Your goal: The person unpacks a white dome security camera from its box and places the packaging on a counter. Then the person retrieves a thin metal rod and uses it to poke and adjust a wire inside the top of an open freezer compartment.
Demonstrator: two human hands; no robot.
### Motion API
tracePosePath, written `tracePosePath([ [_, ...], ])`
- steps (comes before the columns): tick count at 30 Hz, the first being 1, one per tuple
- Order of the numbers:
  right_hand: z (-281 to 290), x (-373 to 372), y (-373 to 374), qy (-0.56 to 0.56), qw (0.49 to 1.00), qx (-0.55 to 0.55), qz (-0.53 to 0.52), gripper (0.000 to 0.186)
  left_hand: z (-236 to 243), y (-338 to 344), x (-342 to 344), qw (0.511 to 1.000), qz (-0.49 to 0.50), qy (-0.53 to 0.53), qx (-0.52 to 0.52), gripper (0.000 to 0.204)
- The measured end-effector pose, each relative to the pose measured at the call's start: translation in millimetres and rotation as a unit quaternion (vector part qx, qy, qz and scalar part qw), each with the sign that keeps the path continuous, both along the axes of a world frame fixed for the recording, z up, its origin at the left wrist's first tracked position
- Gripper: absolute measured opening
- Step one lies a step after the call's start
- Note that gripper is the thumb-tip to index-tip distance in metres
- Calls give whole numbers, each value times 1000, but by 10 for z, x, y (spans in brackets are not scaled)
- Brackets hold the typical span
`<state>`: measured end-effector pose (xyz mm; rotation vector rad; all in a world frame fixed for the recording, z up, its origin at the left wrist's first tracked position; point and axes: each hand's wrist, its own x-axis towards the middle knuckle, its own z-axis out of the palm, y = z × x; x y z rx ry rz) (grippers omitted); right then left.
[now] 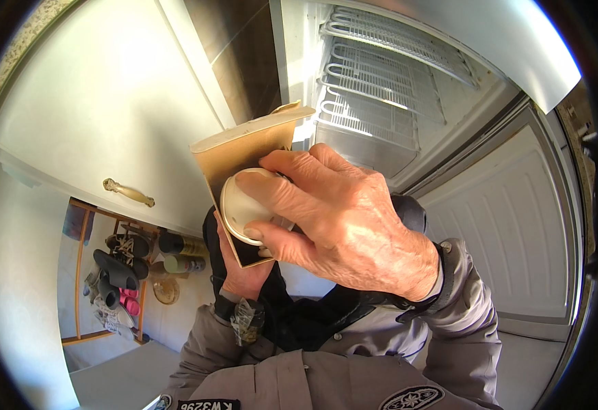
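Note:
My left hand (241,266) holds an open, tan cardboard box (247,137) from below, its flap raised at the back. My right hand (340,219) reaches into the box with fingers and thumb gripping a round, cream-white lidded container (237,212), which sits partly inside it. The fingertips rest on the container's top and rim. Most of my left hand's fingers are hidden behind the box, and the container's lower part is out of sight.
An open fridge (302,61) with white wire shelves (374,75) is ahead at the right, a white lower door (490,225) beside me. A white cupboard (80,82) with a brass-coloured handle (128,191) is at the left, above a rack of shoes (114,273) and cans (182,263).

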<state>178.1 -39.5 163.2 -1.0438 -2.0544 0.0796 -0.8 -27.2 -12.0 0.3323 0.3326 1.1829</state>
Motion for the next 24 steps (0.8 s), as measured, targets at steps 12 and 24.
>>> tracePosePath([
  [12, -654, 494, 39, 170, 915, -361, -56, 27, -191, 27, -64, 992, -6, -86, -88, 76],
  [24, -1296, 339, 177, 283, 828, -482, 33, 41, -23, -74, 22, 988, -17, -53, -147, 68],
])
